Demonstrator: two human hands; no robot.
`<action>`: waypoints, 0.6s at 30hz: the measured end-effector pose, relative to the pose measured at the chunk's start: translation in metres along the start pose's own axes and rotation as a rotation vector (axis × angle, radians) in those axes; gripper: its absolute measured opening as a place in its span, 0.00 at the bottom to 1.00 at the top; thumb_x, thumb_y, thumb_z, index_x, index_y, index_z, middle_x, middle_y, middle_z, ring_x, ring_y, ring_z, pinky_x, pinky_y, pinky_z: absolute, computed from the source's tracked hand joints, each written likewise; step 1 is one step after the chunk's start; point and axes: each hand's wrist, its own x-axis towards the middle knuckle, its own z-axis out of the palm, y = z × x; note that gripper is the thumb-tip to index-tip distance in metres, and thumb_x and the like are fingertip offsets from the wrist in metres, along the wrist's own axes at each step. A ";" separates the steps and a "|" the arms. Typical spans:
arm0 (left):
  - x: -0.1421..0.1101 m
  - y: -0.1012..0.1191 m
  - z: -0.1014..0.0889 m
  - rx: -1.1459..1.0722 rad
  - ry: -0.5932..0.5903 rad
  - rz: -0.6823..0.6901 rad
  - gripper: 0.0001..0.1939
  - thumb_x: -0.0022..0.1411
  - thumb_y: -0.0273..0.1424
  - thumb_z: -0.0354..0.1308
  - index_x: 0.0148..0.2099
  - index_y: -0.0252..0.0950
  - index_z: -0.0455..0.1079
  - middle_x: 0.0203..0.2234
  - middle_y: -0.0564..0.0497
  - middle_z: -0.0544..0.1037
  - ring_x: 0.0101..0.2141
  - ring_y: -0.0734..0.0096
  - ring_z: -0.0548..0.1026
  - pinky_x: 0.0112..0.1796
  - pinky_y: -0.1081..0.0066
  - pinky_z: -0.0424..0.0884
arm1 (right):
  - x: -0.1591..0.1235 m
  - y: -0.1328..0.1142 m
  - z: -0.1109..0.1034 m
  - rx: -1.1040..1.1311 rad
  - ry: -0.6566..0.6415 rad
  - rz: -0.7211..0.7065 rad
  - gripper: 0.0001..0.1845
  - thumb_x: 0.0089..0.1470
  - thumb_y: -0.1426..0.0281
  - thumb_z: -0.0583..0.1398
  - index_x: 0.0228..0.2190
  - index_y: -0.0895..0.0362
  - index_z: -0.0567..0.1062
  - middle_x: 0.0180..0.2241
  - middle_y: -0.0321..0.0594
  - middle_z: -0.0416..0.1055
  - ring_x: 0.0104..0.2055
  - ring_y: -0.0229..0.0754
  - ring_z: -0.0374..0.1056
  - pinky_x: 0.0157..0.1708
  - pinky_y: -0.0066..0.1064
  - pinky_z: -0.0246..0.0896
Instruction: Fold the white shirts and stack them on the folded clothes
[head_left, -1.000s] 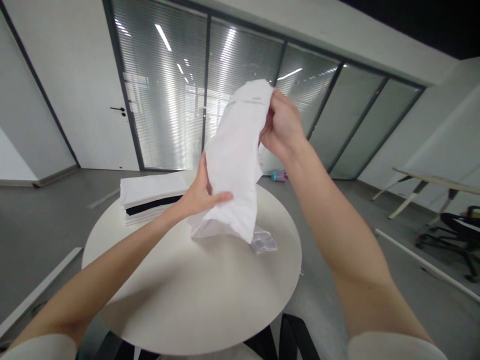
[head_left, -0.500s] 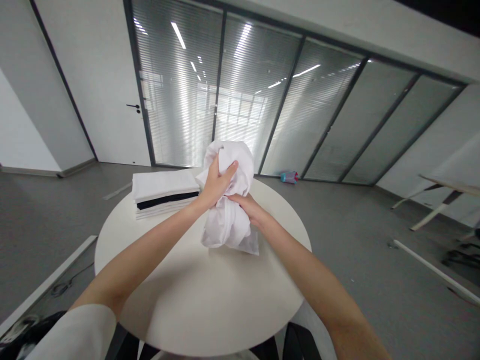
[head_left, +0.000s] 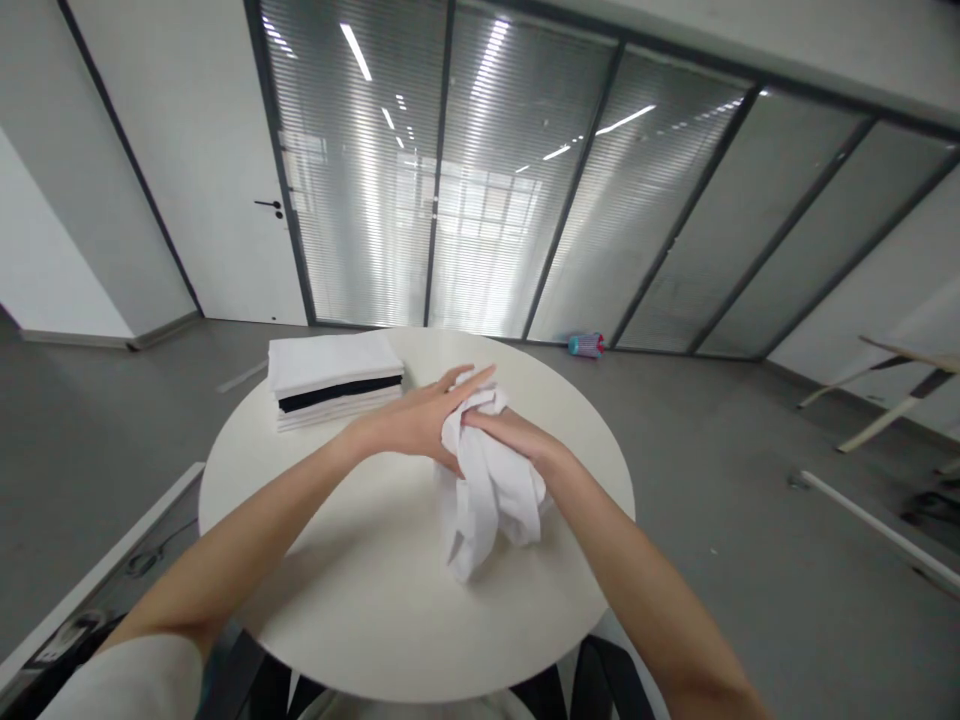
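A bunched white cloth [head_left: 491,495] lies crumpled on the round white table [head_left: 360,610], its loose end trailing toward me. My left hand [head_left: 424,420] lies across the top of the bunch, fingers stretched to the right. My right hand [head_left: 506,435] presses in from the right, its fingers gathered into the fabric, close against my left hand. Left of both hands stands a stack of folded white garments [head_left: 335,380], with a black garment [head_left: 340,394] layered inside it. Neither hand touches the stack.
A small teal and pink bottle [head_left: 585,345] lies on the grey floor beyond the table. Behind it runs a glass partition with blinds [head_left: 480,180]. A white door [head_left: 202,200] stands at left, a pale table [head_left: 907,385] at right, and black chair backs [head_left: 592,680] below the near table edge.
The cloth has dropped from a raised bundle down onto the table, and both hands have come down with it. The bundle now looks looser, with a trailing end. The stack has not moved.
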 end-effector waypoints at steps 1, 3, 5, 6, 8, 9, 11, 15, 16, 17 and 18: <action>-0.004 -0.005 0.012 -0.024 -0.040 -0.017 0.62 0.44 0.42 0.75 0.73 0.50 0.42 0.66 0.40 0.56 0.62 0.44 0.64 0.55 0.56 0.67 | 0.000 0.006 0.003 -0.077 -0.008 -0.007 0.22 0.45 0.61 0.68 0.44 0.53 0.78 0.43 0.41 0.79 0.45 0.51 0.74 0.47 0.41 0.70; -0.012 -0.017 0.033 -0.053 -0.031 -0.073 0.53 0.46 0.37 0.73 0.71 0.47 0.51 0.59 0.41 0.66 0.57 0.48 0.69 0.53 0.59 0.69 | 0.001 0.020 0.007 -0.163 -0.041 -0.019 0.22 0.44 0.62 0.70 0.43 0.52 0.78 0.46 0.40 0.78 0.49 0.51 0.72 0.53 0.42 0.67; -0.020 -0.032 0.045 -0.055 0.020 -0.129 0.48 0.46 0.34 0.72 0.67 0.44 0.57 0.55 0.41 0.70 0.54 0.49 0.72 0.51 0.59 0.71 | 0.005 0.033 0.007 -0.173 -0.055 -0.024 0.23 0.44 0.60 0.70 0.43 0.52 0.78 0.46 0.40 0.77 0.50 0.51 0.71 0.55 0.44 0.65; -0.022 -0.040 0.048 -0.053 0.053 -0.145 0.44 0.46 0.33 0.72 0.65 0.43 0.60 0.54 0.42 0.72 0.53 0.50 0.72 0.51 0.58 0.71 | 0.007 0.038 0.006 -0.144 -0.059 -0.014 0.25 0.45 0.58 0.70 0.44 0.53 0.77 0.44 0.41 0.77 0.49 0.51 0.71 0.54 0.44 0.66; -0.025 -0.058 0.048 -0.060 0.153 -0.175 0.36 0.49 0.31 0.69 0.60 0.41 0.65 0.52 0.42 0.75 0.52 0.51 0.73 0.51 0.58 0.70 | 0.011 0.045 0.000 -0.059 -0.029 -0.023 0.32 0.47 0.53 0.68 0.51 0.52 0.72 0.43 0.42 0.77 0.47 0.50 0.73 0.51 0.45 0.68; -0.025 -0.067 0.046 -0.072 0.224 -0.214 0.32 0.50 0.31 0.68 0.58 0.39 0.67 0.50 0.43 0.76 0.51 0.51 0.74 0.52 0.57 0.70 | 0.012 0.047 -0.005 -0.020 0.009 -0.061 0.37 0.48 0.50 0.67 0.56 0.51 0.68 0.45 0.43 0.76 0.48 0.50 0.73 0.51 0.45 0.68; -0.024 -0.082 0.044 -0.129 0.396 -0.343 0.28 0.50 0.30 0.66 0.54 0.37 0.69 0.47 0.42 0.78 0.48 0.52 0.75 0.51 0.55 0.70 | 0.014 0.049 -0.013 0.015 0.105 -0.190 0.46 0.49 0.47 0.66 0.63 0.48 0.58 0.53 0.47 0.71 0.56 0.49 0.69 0.56 0.45 0.64; -0.021 -0.082 0.054 -0.429 0.673 -0.478 0.29 0.48 0.38 0.68 0.52 0.35 0.69 0.44 0.43 0.79 0.52 0.52 0.73 0.54 0.54 0.68 | 0.016 0.058 -0.014 -0.105 0.127 -0.253 0.61 0.47 0.49 0.68 0.69 0.44 0.40 0.70 0.52 0.46 0.70 0.49 0.49 0.65 0.48 0.49; -0.020 -0.076 0.059 -0.528 0.672 -0.461 0.29 0.49 0.41 0.68 0.52 0.35 0.70 0.44 0.43 0.79 0.53 0.52 0.73 0.54 0.54 0.69 | 0.016 0.062 -0.009 -0.136 0.094 -0.226 0.64 0.46 0.50 0.69 0.70 0.44 0.36 0.71 0.52 0.43 0.71 0.50 0.47 0.66 0.49 0.47; -0.019 -0.069 0.063 -0.619 0.632 -0.430 0.29 0.51 0.44 0.67 0.52 0.35 0.70 0.43 0.43 0.80 0.52 0.52 0.74 0.53 0.54 0.70 | 0.016 0.067 -0.003 -0.161 0.069 -0.202 0.66 0.44 0.53 0.70 0.70 0.45 0.35 0.71 0.51 0.42 0.71 0.50 0.46 0.66 0.50 0.46; -0.019 -0.063 0.066 -0.688 0.563 -0.389 0.29 0.51 0.46 0.67 0.51 0.36 0.71 0.43 0.43 0.80 0.52 0.52 0.74 0.52 0.54 0.71 | 0.017 0.071 0.003 -0.184 0.050 -0.187 0.66 0.42 0.55 0.72 0.70 0.46 0.38 0.70 0.51 0.44 0.70 0.51 0.48 0.67 0.50 0.45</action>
